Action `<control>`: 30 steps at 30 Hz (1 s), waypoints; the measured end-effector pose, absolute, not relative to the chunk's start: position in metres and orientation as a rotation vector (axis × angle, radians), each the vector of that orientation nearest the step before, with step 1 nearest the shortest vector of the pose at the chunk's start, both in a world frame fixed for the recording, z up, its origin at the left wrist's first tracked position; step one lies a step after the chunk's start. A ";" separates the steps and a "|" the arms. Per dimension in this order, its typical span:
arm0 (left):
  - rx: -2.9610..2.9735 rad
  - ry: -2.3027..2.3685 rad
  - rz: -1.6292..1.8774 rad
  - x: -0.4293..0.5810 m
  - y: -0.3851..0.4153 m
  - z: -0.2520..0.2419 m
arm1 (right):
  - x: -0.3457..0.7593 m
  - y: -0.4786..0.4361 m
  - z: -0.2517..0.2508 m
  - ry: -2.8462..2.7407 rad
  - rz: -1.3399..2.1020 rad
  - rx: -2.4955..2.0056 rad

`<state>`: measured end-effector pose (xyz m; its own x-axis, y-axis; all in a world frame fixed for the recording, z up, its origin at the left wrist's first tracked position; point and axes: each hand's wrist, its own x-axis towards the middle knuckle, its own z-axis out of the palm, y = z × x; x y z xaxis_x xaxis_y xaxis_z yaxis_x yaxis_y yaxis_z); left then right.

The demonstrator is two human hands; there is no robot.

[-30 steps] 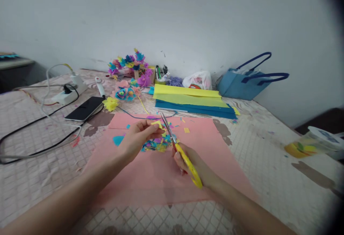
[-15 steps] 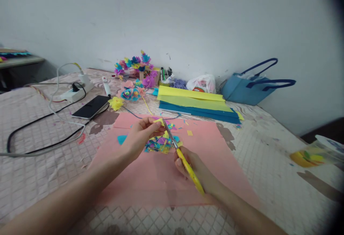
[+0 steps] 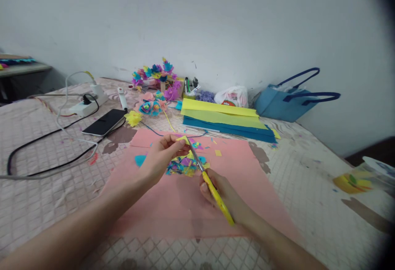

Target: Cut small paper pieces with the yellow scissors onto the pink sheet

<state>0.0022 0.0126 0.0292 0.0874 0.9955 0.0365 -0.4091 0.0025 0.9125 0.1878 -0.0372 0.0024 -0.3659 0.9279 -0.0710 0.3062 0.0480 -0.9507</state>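
My left hand [image 3: 162, 154] pinches a small yellow paper piece [image 3: 184, 139] above a pink sheet [image 3: 173, 204]. My right hand [image 3: 224, 194] grips yellow-handled scissors [image 3: 210, 183]; their blades point up and left and meet the yellow piece. Under both hands lies a heap of coloured paper scraps [image 3: 184, 166] on the pink sheet. A blue scrap [image 3: 140, 160] rests to the left of my left hand.
Stacked yellow and blue sheets [image 3: 225, 117] lie behind the pink one. Paper flowers [image 3: 156, 82], a phone [image 3: 103, 122], a power strip with cables [image 3: 84, 105], a white plastic bag [image 3: 233, 96] and a blue bag [image 3: 286, 99] ring the back. A clear container [image 3: 361, 177] sits right.
The view shifted slightly, so everything sits a little lower and to the right. Both hands keep their hold, and the scissor blades have closed in on the yellow piece.
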 end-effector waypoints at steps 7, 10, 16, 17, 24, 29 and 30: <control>0.961 0.815 1.327 0.002 0.012 0.029 | 0.187 -0.037 0.003 -1.684 1.354 -1.241; 0.963 0.819 1.325 0.002 0.012 0.030 | 0.186 -0.037 0.002 -1.646 1.369 -1.246; 0.964 0.812 1.322 0.002 0.011 0.030 | 0.184 -0.038 0.002 -1.568 1.421 -1.281; 0.966 0.809 1.322 0.002 0.012 0.029 | 0.184 -0.038 0.002 -1.558 1.429 -1.284; 0.977 0.806 1.314 0.001 0.014 0.027 | 0.183 -0.036 0.000 -1.376 1.550 -1.279; 0.976 0.807 1.313 0.001 0.013 0.028 | 0.180 -0.036 0.004 -1.202 1.647 -1.302; 0.973 0.807 1.314 0.001 0.013 0.029 | 0.180 -0.036 0.005 -1.200 1.646 -1.300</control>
<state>0.0006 0.0132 0.0285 0.1058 0.9930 0.0517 -0.4027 -0.0047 0.9153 0.1798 -0.0363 0.0045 -0.2425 0.9189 -0.3112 0.0151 -0.3172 -0.9482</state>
